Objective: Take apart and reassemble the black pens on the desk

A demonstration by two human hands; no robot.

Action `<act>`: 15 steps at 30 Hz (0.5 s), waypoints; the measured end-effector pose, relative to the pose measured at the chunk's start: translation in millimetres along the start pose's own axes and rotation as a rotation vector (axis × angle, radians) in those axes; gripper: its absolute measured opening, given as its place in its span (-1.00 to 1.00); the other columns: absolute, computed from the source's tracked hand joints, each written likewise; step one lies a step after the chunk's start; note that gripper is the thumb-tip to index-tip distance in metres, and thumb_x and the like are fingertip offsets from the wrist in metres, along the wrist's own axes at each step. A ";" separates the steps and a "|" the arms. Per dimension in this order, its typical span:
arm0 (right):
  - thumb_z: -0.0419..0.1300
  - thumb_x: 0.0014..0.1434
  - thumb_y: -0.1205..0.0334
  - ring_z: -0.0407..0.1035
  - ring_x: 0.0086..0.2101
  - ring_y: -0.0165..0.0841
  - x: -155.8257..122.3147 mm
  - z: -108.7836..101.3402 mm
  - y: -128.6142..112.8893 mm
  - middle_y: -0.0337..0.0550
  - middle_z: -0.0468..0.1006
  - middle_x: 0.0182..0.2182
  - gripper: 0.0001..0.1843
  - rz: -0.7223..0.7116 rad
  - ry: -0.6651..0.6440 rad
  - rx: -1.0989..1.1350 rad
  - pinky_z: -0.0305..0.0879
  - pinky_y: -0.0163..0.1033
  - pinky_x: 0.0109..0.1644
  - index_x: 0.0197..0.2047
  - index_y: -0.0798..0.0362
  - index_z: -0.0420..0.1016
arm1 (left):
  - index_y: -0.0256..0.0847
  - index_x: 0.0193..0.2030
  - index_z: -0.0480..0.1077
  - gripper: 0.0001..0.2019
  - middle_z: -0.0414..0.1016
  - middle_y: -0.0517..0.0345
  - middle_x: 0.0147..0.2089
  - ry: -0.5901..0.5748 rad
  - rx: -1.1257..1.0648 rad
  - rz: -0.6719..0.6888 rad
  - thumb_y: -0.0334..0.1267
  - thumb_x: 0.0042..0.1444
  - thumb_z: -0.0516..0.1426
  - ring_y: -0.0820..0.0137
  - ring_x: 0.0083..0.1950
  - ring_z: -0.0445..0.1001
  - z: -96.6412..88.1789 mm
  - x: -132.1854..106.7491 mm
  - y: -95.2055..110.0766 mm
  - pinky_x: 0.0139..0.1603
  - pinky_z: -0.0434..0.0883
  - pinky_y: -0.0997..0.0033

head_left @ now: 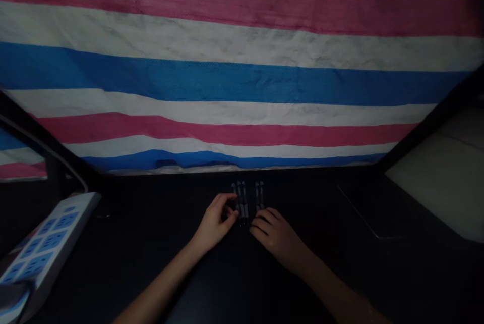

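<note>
Several dark, slim pens with clips stand out faintly against the black desk. They lie side by side in two groups, a left group (242,200) and a right pair (259,195), with a narrow gap between. My left hand (214,220) is at the outer side of the left group, thumb and forefinger apart, their tips touching or very near the outermost pen. Palm down, my right hand (278,235) has its bent fingers spread at the lower ends of the right pair and covers those ends. Whether its fingertips press on the pens is too dark to tell.
A white power strip (66,243) with blue socket faces lies at the left, a dark plug in its near end. Behind the black desk (219,283) hangs a red, white and blue striped sheet (242,82). Dark frame edges flank it.
</note>
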State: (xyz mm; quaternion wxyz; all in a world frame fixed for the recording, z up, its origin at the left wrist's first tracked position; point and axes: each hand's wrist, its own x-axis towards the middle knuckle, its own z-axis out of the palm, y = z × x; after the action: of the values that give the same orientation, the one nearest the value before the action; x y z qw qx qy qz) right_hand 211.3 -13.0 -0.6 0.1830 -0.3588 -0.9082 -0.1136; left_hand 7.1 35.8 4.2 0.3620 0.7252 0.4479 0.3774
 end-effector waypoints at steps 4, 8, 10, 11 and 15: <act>0.11 0.24 0.46 0.33 -0.12 -0.28 2.1 -0.6 1.3 -0.15 0.56 -0.31 -0.84 -0.028 0.018 0.019 0.24 -0.09 0.08 -0.21 0.09 0.50 | -0.20 -0.04 0.34 -0.76 0.43 0.09 -0.20 0.088 -0.062 -0.063 -0.31 0.13 0.07 0.39 -0.30 0.46 1.9 -18.2 8.2 -0.25 0.42 0.35; 0.07 0.27 0.43 0.33 -0.14 -0.30 1.5 -0.4 1.0 -0.16 0.56 -0.31 -0.82 -0.050 0.047 0.097 0.25 -0.09 0.07 -0.17 0.08 0.49 | -0.19 -0.08 0.36 -0.81 0.42 0.14 -0.28 0.120 -0.110 -0.053 -0.30 0.17 0.06 0.42 -0.33 0.41 12.2 -40.9 18.1 -0.25 0.39 0.39; 0.06 0.30 0.39 0.34 -0.16 -0.31 0.4 -0.6 -0.4 -0.17 0.57 -0.29 -0.82 -0.025 0.117 0.189 0.28 -0.10 0.02 -0.14 0.07 0.48 | -0.18 -0.09 0.37 -0.82 0.44 0.14 -0.28 0.129 -0.141 -0.053 -0.27 0.18 0.06 0.43 -0.36 0.40 16.1 -47.8 21.5 -0.28 0.37 0.41; 0.05 0.30 0.38 0.34 -0.16 -0.31 0.0 -1.0 -1.2 -0.17 0.57 -0.28 -0.81 0.006 0.179 0.248 0.31 -0.12 -0.02 -0.13 0.06 0.47 | -0.19 -0.09 0.37 -0.82 0.44 0.13 -0.28 0.128 -0.159 -0.056 -0.26 0.19 0.06 0.42 -0.35 0.40 17.2 -49.7 22.7 -0.28 0.37 0.42; 0.02 0.26 0.51 0.40 -0.21 -0.34 -0.1 -7.1 -3.4 -0.15 0.56 -0.30 -0.73 0.199 0.500 0.496 0.39 -0.18 -0.17 -0.14 0.01 0.45 | -0.21 -0.20 0.42 -0.85 0.41 0.17 -0.43 0.083 -0.197 -0.057 -0.24 0.19 0.05 0.44 -0.43 0.38 16.7 -50.1 25.2 -0.38 0.34 0.48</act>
State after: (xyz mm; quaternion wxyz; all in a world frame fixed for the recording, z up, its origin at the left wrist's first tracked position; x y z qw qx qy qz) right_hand 210.8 -17.9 5.5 0.4911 -0.3514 -0.7959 0.0440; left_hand 15.5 -22.1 7.2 0.4231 0.6568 0.4437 0.4389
